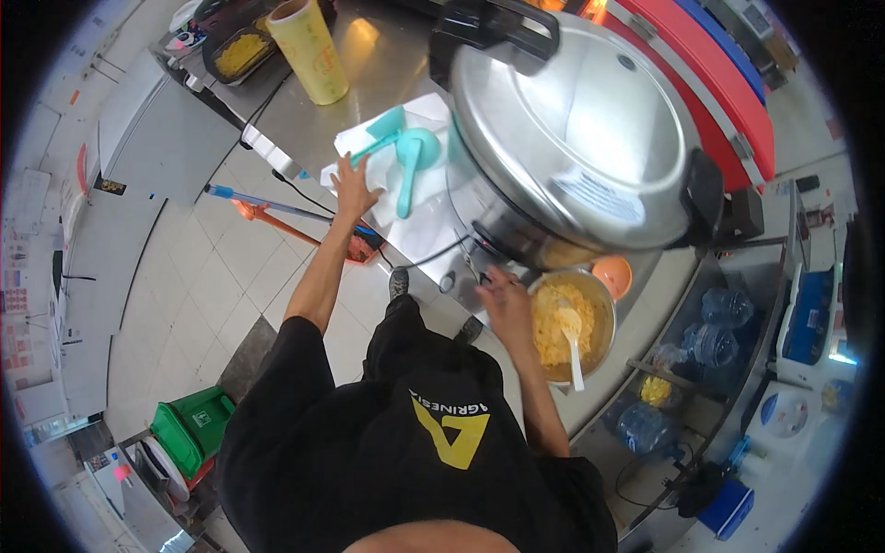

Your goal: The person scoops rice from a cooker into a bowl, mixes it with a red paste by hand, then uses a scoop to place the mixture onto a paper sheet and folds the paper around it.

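Note:
My left hand (356,190) is spread over the edge of the steel table, its fingertips at the handle end of a teal flat-bladed utensil (386,126). Beside that lies a teal rice scoop (417,153), bowl side up or down I cannot tell. Both rest on white paper (434,186). My right hand (510,307) is at the table's front edge, fingers bent near small dark-handled scissors (471,263); whether it grips them is unclear. Just right of it, a metal bowl (612,325) holds orange-yellow rice (550,318) with a white rice paddle (575,352) in it.
A large steel rice cooker (622,124) with black handles fills the table's right. An orange cup (612,276) stands below it. A yellow roll (311,55) and a black food tray (238,55) sit at the far left. A red cooler box (733,90) is behind. A cable (435,257) crosses the front.

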Available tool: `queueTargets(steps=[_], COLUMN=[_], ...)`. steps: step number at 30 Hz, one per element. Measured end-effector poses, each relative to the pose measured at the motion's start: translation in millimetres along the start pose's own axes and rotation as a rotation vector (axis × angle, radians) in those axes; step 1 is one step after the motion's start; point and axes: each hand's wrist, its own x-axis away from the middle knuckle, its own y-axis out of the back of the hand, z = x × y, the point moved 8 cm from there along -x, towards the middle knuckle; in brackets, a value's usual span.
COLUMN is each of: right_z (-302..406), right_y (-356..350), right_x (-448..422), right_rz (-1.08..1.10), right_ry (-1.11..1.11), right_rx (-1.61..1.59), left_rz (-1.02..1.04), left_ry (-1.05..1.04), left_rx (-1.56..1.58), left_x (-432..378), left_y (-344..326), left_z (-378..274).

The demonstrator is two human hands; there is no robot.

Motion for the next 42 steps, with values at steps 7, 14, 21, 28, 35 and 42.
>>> queueTargets(steps=[7,14,21,28,35,42], right_z=[-5,-20,2,-1,20,-7], right_y=[-149,-174,-161,-174,-145,-167], right_x=[-173,-215,-137,-107,-117,-180], right_rz=[-0.278,-0.382,-0.446,-0.417,-0.602,-0.693], right_ry=[0.047,-0.19,-0.314,-0.346,-0.269,-0.182], right_rx=[0.278,0.066,-0.086,-0.145,-0.169,0.088], left_rz=[0.121,0.11,0.319,0.43,0.384,0.797], left_ry=[-0.328,-0.283,-0.105,-0.107,0.093,0.148], left_rx=[0.078,0.37,0.803,0.763,1.299,0.967], left_x=[-48,-90,-125,-139,-112,-54], left_y=[-27,-18,-30,-30,30,78], left_z=[17,42,64,60,109,86])
